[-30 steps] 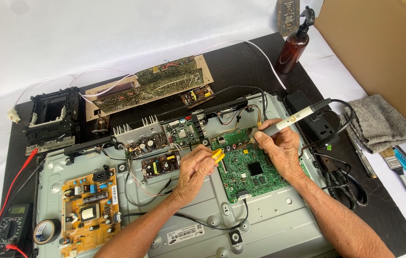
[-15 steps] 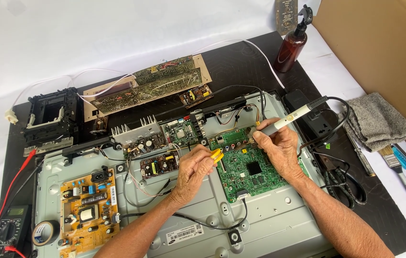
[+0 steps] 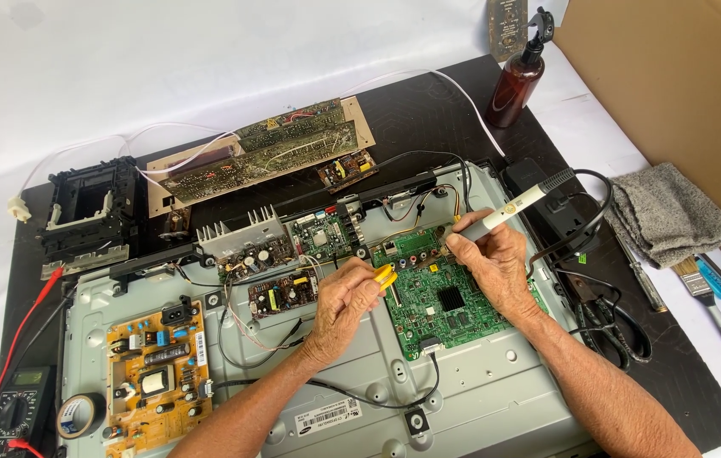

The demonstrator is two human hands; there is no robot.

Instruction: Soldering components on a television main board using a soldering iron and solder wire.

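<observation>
My left hand (image 3: 342, 309) pinches a small yellow tool (image 3: 385, 275) at the left edge of a green circuit board (image 3: 445, 301). Gripped like a pen in my right hand (image 3: 496, 263) is a white soldering iron (image 3: 515, 209), its tip down at the board's top edge. The iron's black cable (image 3: 591, 222) loops off to the right. Both hands rest on the board, which is mounted in a grey metal chassis (image 3: 479, 399).
A yellow power board (image 3: 155, 365), tape roll (image 3: 80, 416) and multimeter (image 3: 16, 411) lie at the left. Loose circuit boards (image 3: 263, 153) and a black frame (image 3: 89, 208) sit behind. A brown spray bottle (image 3: 520, 80), grey cloth (image 3: 670, 212), brush (image 3: 712, 305) and cardboard (image 3: 674, 93) are at the right.
Both hands stay on the green board; the soldering iron has tilted slightly. Nothing was picked up or let go.
</observation>
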